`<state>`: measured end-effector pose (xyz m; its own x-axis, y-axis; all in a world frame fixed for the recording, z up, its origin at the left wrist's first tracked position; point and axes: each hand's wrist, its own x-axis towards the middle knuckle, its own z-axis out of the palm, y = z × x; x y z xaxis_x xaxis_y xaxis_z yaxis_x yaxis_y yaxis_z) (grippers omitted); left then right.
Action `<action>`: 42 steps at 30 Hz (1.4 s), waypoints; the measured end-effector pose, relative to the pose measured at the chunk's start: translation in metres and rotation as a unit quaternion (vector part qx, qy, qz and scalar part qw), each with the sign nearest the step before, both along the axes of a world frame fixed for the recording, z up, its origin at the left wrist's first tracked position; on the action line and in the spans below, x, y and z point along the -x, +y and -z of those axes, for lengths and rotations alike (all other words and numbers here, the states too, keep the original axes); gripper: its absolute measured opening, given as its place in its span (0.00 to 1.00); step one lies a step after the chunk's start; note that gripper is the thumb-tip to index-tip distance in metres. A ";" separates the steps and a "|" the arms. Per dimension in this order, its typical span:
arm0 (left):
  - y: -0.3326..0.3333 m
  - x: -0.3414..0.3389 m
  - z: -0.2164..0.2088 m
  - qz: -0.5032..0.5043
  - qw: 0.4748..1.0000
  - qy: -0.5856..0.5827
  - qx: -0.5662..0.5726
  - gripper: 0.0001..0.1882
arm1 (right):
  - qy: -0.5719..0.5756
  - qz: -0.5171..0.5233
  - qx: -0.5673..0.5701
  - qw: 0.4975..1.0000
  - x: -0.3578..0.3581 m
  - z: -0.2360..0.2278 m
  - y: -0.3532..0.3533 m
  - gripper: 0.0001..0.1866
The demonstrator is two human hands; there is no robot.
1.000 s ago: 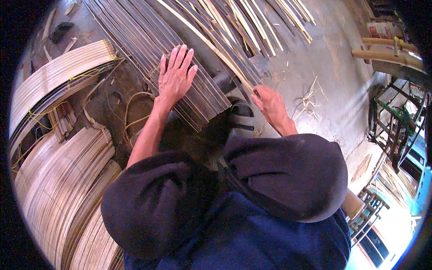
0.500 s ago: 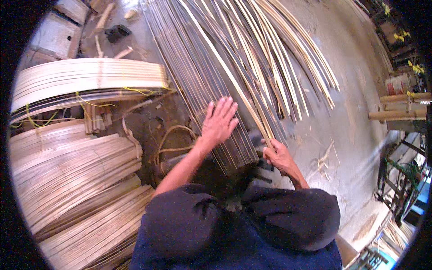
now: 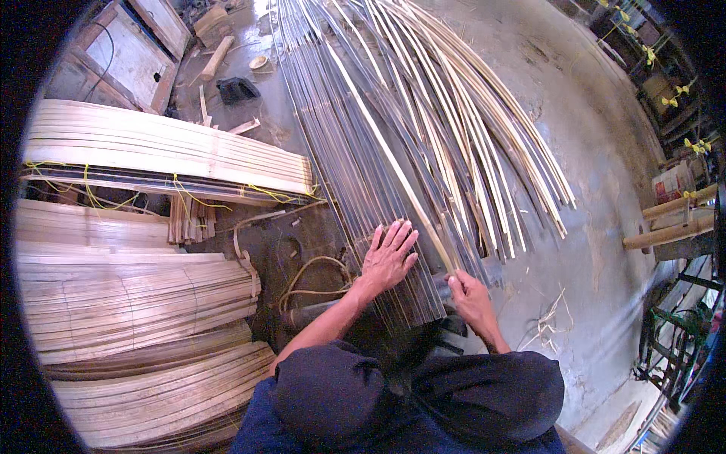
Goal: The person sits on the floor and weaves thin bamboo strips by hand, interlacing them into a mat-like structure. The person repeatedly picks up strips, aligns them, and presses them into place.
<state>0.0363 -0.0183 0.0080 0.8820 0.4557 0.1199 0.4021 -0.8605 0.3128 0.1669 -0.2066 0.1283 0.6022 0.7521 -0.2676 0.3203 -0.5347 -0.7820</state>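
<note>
My left hand (image 3: 388, 261) lies flat with its fingers spread on a row of thin dark strips (image 3: 349, 166), which look like split bamboo. The strips run side by side away from my knees. Just right of them, my right hand (image 3: 472, 300) is closed around the near end of a pale bamboo strip (image 3: 404, 183). That strip stretches away to the far side, lying along the row. Beyond my right hand, a loose fan of pale and dark strips (image 3: 484, 144) spreads over the floor.
Stacked bundles of pale flat slats (image 3: 136, 303) fill the left side. Behind them lies another bundle (image 3: 174, 147) tied with yellow string. A looped cord (image 3: 314, 265) is left of my forearm. Bamboo poles (image 3: 669, 231) jut in at the right. Shavings (image 3: 550, 318) litter the grey floor.
The view has shifted, so everything sits lower in the picture. My left hand stays spread on the row, and my right hand keeps its hold at the strip's near end.
</note>
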 end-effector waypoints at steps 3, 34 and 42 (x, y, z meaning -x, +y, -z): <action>-0.003 -0.006 -0.003 0.012 1.000 -0.020 -0.007 0.30 | -0.006 0.053 -0.038 0.998 0.006 -0.004 -0.009 0.13; -0.002 -0.005 0.000 0.004 1.000 -0.019 0.001 0.27 | -0.036 0.094 -0.103 0.989 0.012 0.025 -0.029 0.14; 0.001 0.004 -0.001 -0.004 1.000 -0.017 -0.012 0.27 | 0.034 0.125 -0.189 0.973 0.003 -0.032 -0.015 0.13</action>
<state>0.0326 -0.0177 0.0094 0.8732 0.4603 0.1602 0.3993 -0.8641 0.3065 0.1643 -0.2221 0.1608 0.7699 0.6366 -0.0448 0.1586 -0.2589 -0.9528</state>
